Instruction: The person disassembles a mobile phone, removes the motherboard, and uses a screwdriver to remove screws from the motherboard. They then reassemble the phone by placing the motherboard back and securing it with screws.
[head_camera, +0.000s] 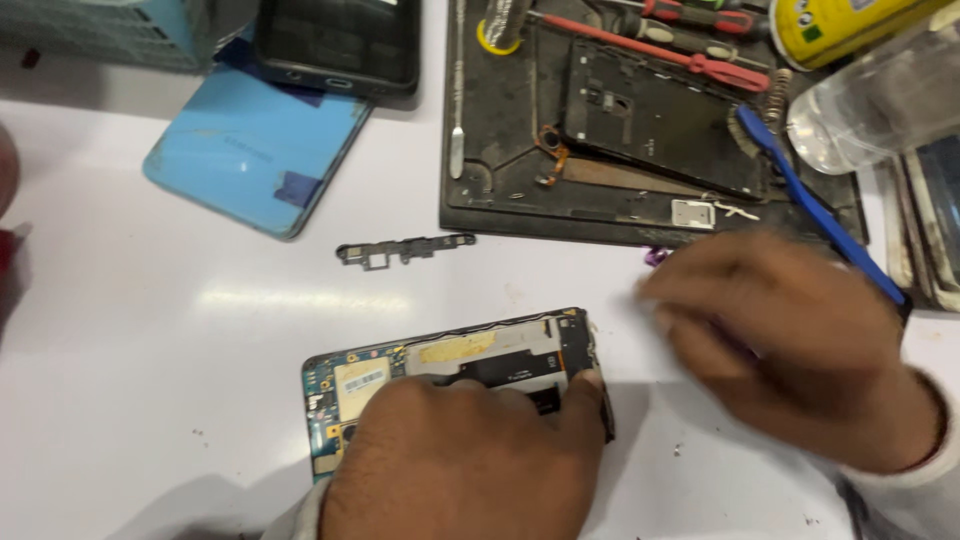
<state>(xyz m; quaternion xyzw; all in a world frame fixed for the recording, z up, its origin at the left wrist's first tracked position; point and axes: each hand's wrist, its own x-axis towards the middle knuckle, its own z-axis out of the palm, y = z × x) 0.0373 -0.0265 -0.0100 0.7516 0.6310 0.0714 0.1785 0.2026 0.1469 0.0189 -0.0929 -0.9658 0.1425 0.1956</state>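
The left hand (465, 455) lies at six o'clock on the white table (160, 330), pressed flat over an opened phone (440, 370) whose circuit board and metal shielding show; its fingers are loosely curled down on the board, the thumb tip resting at the phone's right edge, holding it in place rather than gripping around it. The right hand (790, 340) hovers at four o'clock, just right of the phone, blurred; its fingers are bent together, and I cannot tell whether they pinch anything. A small dark bracket (400, 250) lies loose on the table just above the phone. At one o'clock sits a black work mat (500, 195) carrying a dark phone back frame (660, 120), red-handled screwdrivers (690, 45) and a blue-handled brush (810, 200). At eleven o'clock a light blue back cover (250, 150) lies beside a dark phone (340, 45).
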